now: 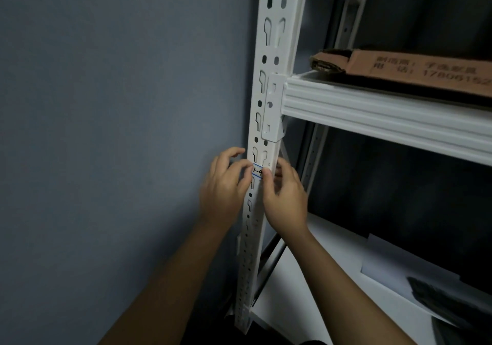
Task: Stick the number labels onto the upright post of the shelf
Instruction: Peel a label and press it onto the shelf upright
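Left hand: the left hand sat at centre frame against the post's left edge, fingers loosely curled, their tips pressing the left end of the label.
Right hand: the right hand met it from the right, its fingers narrowly bent around the post's right edge, thumb tip on the label's right end.
Label: a small white number label, edged top and bottom with blue lines and hand-marked "1-4", lay flat across the post's face between the two hands.
Post: the upright post was white painted metal, punched with keyhole slots and round holes, running from top centre down to lower centre.
Shelf: a ribbed white beam hooked into the post at right centre.
Carton: a flattened brown cardboard box with printed characters lay on the upper shelf.
Wall: a matte blue-grey wall filled the left of the frame.
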Tool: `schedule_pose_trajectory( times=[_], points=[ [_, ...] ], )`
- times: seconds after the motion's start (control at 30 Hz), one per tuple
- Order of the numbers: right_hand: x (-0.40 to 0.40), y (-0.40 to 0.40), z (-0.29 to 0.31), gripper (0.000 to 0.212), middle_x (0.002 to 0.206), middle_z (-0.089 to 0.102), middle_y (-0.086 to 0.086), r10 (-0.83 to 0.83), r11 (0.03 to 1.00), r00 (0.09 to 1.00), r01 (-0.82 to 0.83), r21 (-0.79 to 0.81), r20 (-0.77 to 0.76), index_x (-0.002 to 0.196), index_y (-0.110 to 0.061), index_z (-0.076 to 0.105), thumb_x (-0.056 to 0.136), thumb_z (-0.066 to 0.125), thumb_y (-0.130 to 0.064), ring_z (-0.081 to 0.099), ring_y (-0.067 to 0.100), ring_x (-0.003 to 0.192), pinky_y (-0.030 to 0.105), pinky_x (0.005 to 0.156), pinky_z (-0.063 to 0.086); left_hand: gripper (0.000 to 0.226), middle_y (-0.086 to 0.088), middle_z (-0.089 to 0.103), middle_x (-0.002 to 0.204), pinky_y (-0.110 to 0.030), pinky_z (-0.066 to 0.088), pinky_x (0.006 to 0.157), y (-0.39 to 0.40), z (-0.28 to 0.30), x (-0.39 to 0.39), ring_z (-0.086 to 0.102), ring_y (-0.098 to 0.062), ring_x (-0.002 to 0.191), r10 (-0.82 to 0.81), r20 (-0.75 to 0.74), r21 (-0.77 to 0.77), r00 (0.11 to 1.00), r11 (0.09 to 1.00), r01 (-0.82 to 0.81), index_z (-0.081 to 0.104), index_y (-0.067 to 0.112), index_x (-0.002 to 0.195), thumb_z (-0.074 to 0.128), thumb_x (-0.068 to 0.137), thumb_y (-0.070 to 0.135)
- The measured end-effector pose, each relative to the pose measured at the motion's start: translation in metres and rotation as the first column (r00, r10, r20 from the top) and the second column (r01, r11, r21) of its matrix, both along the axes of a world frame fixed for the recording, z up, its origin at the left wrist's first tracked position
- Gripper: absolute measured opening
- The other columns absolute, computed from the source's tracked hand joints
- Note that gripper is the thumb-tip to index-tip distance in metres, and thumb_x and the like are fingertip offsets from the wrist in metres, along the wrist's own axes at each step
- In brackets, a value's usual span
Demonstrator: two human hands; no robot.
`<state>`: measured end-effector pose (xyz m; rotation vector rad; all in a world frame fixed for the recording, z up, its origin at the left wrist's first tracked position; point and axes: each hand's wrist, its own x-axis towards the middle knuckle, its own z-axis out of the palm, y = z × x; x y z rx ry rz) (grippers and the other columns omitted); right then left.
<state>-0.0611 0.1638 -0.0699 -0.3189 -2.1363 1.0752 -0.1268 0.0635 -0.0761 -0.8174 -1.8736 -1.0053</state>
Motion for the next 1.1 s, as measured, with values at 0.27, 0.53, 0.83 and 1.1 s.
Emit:
schedule_pose_trajectory(
  times=[0.27,0.53,0.83,1.1],
  points=[
    [0.000,-0.003,0.000,0.035,0.121,0.058,-0.002,-0.020,1.000,1.000,0.020,-0.008,0.008,0.130,-0.024,0.052,0.098,0.046,-0.036,0.062,0.016,0.102,0.036,0.085,0.053,0.011,-0.014,0.063,0.112,-0.036,0.053,0.066,0.005,0.008,-0.006,0.061,-0.026,0.093,0.125,-0.157,-0.130,0.980,0.981,-0.146,0.060,0.004,0.077,0.054,0.081,0.013],
    [-0.001,-0.001,-0.001,0.033,0.120,0.058,-0.005,-0.001,1.000,1.000,0.002,-0.030,0.008,0.129,-0.029,0.051,0.097,0.047,-0.039,0.062,0.015,0.102,0.044,0.088,0.053,0.013,-0.007,0.055,0.117,-0.026,0.045,0.070,0.009,0.000,-0.004,0.047,-0.013,0.103,0.032,0.015,0.001,0.999,1.000,-0.032,0.056,0.009,0.083,0.051,0.081,0.021],
    [0.000,0.001,-0.002,0.035,0.121,0.058,-0.006,0.016,0.999,1.000,-0.016,-0.031,0.005,0.130,-0.028,0.052,0.097,0.048,-0.038,0.061,0.011,0.103,0.040,0.089,0.053,0.022,-0.009,0.055,0.120,-0.025,0.042,0.073,0.011,-0.001,-0.002,0.049,-0.014,0.105,0.016,0.104,0.024,0.994,1.000,-0.018,0.057,0.008,0.086,0.047,0.084,0.027],
    [0.001,0.002,-0.002,0.031,0.120,0.057,-0.008,0.026,0.999,1.000,-0.025,-0.045,0.015,0.127,-0.031,0.052,0.098,0.048,-0.038,0.061,0.010,0.102,0.038,0.087,0.054,0.030,-0.008,0.054,0.122,-0.030,0.047,0.068,0.013,-0.002,0.001,0.055,-0.020,0.105,0.009,0.157,0.055,0.988,0.998,-0.018,0.057,0.006,0.087,0.044,0.084,0.033]
  ],
)
